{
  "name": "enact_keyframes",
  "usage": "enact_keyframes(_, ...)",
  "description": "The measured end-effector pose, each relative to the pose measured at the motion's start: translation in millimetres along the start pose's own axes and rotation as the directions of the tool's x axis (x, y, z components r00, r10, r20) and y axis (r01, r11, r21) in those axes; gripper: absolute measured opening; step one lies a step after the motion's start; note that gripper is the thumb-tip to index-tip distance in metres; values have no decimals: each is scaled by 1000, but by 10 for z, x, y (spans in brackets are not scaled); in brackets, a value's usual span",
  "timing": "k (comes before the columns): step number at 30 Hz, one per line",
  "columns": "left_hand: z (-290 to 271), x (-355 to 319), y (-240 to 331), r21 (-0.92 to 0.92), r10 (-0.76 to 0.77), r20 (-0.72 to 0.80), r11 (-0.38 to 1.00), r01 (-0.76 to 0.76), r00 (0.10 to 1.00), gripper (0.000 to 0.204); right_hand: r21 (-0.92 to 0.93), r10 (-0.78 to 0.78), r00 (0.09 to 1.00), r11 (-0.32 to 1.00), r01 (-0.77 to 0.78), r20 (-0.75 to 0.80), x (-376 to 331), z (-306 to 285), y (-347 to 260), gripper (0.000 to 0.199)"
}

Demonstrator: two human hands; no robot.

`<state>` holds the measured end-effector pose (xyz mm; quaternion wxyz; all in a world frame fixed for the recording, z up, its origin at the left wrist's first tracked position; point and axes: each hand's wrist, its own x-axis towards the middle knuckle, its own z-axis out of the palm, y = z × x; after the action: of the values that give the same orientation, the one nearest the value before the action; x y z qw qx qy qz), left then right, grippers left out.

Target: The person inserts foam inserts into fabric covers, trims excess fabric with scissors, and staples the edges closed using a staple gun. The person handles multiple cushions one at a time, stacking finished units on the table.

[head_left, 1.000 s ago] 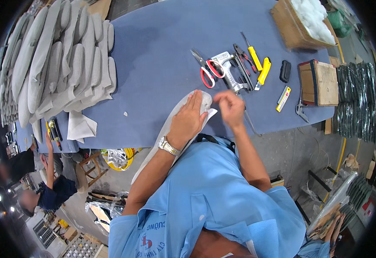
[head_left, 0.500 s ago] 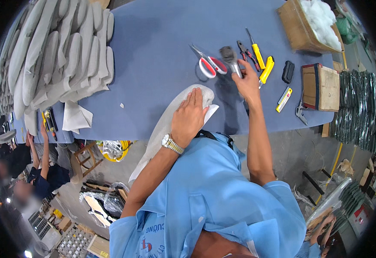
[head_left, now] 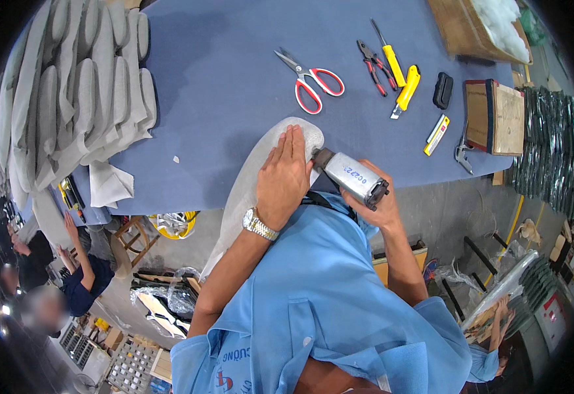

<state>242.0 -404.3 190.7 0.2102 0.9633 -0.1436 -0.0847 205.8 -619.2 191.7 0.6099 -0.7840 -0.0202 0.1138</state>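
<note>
A long grey fabric-covered pad (head_left: 236,210) lies partly on the blue table, its rounded end on the top and its narrow end past the front edge. My left hand (head_left: 284,174) rests flat on it near the rounded end, fingers straight and together. My right hand (head_left: 382,205) is wrapped around a silver air staple gun (head_left: 351,175). The gun's dark nose meets the pad's right edge beside my left fingertips. Beyond the pad, red-and-white-handled scissors (head_left: 303,71) lie spread on the table.
At right lie pliers (head_left: 370,60), a yellow screwdriver (head_left: 394,65), a yellow utility knife (head_left: 407,90), a black case (head_left: 442,90) and an air blow gun (head_left: 462,159). Grey pads (head_left: 70,92) are piled at left. A carton (head_left: 461,33) of white stuffing stands far right. Other people work at both sides.
My right hand has brought the staple gun down and toward me from beside the tools to the pad's edge. My left hand stays flat on the pad.
</note>
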Motion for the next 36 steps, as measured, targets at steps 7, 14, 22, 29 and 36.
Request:
enact_keyframes(7,-38,28,-3,-36,-20,34,999,22,999,73,-29,106,994,994,-106,21,13,94,-54,33)
enact_keyframes(14,5,77,31,-32,-67,53,997,69,996,76,-128,218,973,970,-207,77,145,55,-198,35)
enact_keyframes(22,7,50,0,-63,-60,9,996,61,998,73,-61,87,996,994,-87,3,116,155,-163,23)
enact_keyframes(29,50,18,4,13,-88,32,996,88,996,74,-29,67,998,997,-67,3,-28,160,-73,32)
enact_keyframes(36,13,74,39,-23,-132,78,991,134,988,71,-17,156,986,988,-155,52,59,133,-193,36)
